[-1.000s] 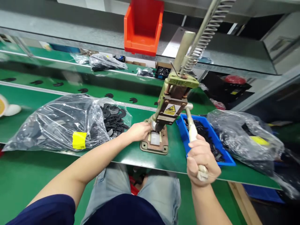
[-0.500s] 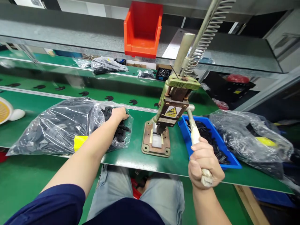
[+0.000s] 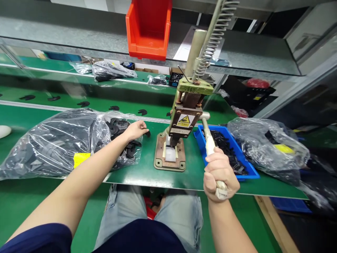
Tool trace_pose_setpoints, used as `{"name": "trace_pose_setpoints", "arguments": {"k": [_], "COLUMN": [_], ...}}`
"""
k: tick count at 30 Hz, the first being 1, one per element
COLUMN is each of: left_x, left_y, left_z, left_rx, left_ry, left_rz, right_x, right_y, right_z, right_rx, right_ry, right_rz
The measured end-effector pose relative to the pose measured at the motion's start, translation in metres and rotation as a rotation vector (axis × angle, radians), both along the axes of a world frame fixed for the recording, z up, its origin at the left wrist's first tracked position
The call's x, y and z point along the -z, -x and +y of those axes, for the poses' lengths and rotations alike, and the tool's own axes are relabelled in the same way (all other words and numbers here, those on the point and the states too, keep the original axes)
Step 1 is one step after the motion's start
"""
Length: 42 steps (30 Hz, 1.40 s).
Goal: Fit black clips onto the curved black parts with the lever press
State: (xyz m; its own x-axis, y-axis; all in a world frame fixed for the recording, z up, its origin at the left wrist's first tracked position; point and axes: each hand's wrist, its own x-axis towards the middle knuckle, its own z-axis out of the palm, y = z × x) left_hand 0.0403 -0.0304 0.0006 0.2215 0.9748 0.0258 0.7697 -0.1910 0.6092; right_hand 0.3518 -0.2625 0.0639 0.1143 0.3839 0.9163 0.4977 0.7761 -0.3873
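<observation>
black piece is pinched in left grip right by the bag, handle is wrapped up in right grip

The person wears a dark navy top whose short left sleeve ends above the elbow, and faded light-blue jeans, paler along the thighs. Left hand and right hand are bare.

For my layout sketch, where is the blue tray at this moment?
In the head view, the blue tray is on the green bench at right, between the press and a clear plastic bag.
</observation>
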Motion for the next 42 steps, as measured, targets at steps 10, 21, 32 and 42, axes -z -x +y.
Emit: {"name": "trace_pose_setpoints", "arguments": {"k": [10, 21, 32, 42], "left_x": [0.009, 0.003, 0.004, -0.014], "left_y": [-0.01, -0.066, -0.102, -0.108], "left_z": [-0.07, -0.075, -0.071, -0.063], "left_rx": [0.34, 0.215, 0.138, 0.147], "left_ry": [-0.024, 0.497, 0.619, 0.78], "left_rz": [0.215, -0.604, -0.563, -0.426], "right_x": [-0.001, -0.003, -0.002, -0.001], "right_y": [0.0, 0.0, 0.005, 0.004], "right_z": [-0.004, -0.003, -0.003, -0.002], "right_rx": [-0.013, -0.04, -0.029, -0.024], "right_ry": [0.041, 0.0, -0.009, -0.023], "right_rz": [-0.009, -0.029, 0.023, 0.023]}}
